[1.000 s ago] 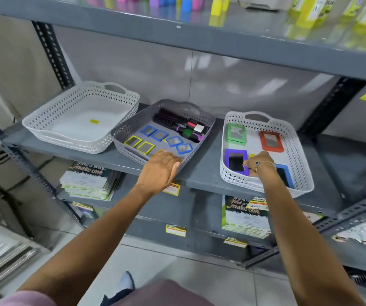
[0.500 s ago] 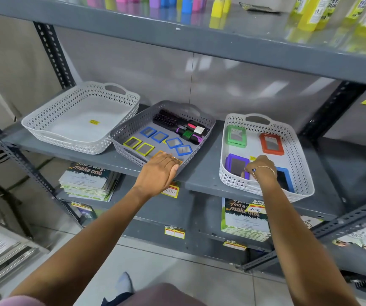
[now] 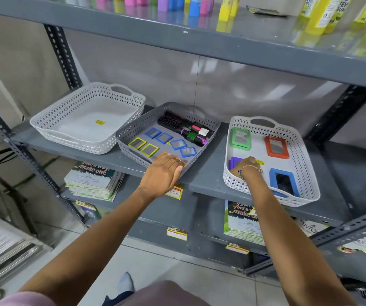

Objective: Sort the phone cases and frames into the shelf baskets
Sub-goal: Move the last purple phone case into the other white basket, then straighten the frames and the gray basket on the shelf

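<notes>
A: Head view, nearest first: both bare forearms reach up from the bottom edge toward the grey shelf [image 3: 206,184].

B: What is the left hand [image 3: 163,173] doing?

A: It lies palm down over the near rim of the grey basket [image 3: 133,140], fingers curled over an orange frame [image 3: 166,155] of which only a corner and an edge show. Whether it actually grips the frame I cannot tell.

B: And the right hand [image 3: 247,166]?

A: It wears a beaded bracelet [image 3: 250,168] at the wrist and reaches over the near rim into the white basket on the right [image 3: 307,173]. Its fingers are bent down onto a purple phone case [image 3: 234,162], mostly hidden by the hand. A firm hold cannot be made out.

B: What else is in that basket?

A: A blue case [image 3: 284,182] lies near the front, just right of the wrist. Farther back are an orange-red case [image 3: 276,146] and a green case [image 3: 241,138], all flat and apart from one another.

B: And the grey basket?

A: Beyond the left hand, two yellow frames [image 3: 143,146] sit side by side, then four blue frames [image 3: 171,141] in a diagonal row. At the back lie black hairbrushes [image 3: 171,120].

B: Anything further left?

A: A second white basket [image 3: 52,122] holding only a small yellow sticker [image 3: 100,122]. Coloured bottles [image 3: 191,5] stand on the shelf above.
</notes>
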Available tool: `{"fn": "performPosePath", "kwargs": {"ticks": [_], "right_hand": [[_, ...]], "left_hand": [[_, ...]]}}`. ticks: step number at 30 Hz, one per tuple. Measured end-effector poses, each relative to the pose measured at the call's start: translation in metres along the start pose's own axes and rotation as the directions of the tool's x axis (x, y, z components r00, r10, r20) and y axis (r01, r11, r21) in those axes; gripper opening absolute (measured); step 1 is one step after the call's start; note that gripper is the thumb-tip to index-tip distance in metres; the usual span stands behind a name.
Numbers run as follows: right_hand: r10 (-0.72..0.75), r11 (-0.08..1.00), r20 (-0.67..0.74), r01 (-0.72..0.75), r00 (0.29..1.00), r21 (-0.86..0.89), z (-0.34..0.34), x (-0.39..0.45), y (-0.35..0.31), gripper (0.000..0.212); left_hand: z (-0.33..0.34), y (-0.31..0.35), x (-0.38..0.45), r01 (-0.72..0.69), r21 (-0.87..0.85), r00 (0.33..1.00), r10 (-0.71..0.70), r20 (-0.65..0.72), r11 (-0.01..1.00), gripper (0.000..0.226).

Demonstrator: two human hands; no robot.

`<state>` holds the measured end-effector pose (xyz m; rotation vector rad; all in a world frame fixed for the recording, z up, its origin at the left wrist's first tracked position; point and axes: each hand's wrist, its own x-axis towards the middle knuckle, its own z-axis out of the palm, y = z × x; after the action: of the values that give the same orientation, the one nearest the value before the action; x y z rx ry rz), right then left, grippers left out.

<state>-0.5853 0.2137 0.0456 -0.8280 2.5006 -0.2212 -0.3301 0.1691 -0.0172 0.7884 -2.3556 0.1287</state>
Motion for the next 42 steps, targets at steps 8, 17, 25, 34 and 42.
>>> {"fn": "performPosePath", "kwargs": {"ticks": [8, 17, 25, 34, 42], "right_hand": [[-0.05, 0.996, 0.008, 0.05, 0.999, -0.075, -0.002, -0.007, 0.001, 0.068], [-0.03, 0.998, -0.05, 0.027, 0.998, -0.054, 0.0, -0.009, -0.001, 0.066], [-0.042, 0.996, -0.029, 0.04, 0.999, -0.078, -0.001, -0.016, -0.001, 0.074], [-0.136, 0.991, -0.119, 0.133, 0.984, -0.031, -0.028, -0.025, -0.028, 0.086], [-0.423, 0.877, -0.265, 0.465, 0.866, 0.119, 0.004, -0.055, -0.121, 0.031]], "left_hand": [[0.0, 0.0, 0.001, -0.021, -0.013, 1.0, 0.021, -0.023, 1.0, 0.038], [0.0, -0.001, 0.0, -0.003, -0.047, 1.0, 0.002, -0.016, 0.999, 0.039], [-0.004, -0.001, 0.001, -0.011, -0.05, 0.998, 0.014, 0.055, 0.999, 0.039], [-0.043, -0.063, 0.007, 0.148, -0.078, 0.989, -0.146, 0.036, 0.986, 0.053], [-0.058, -0.136, -0.002, 0.156, -0.108, 0.983, -0.144, 0.112, 0.982, 0.066]]}}
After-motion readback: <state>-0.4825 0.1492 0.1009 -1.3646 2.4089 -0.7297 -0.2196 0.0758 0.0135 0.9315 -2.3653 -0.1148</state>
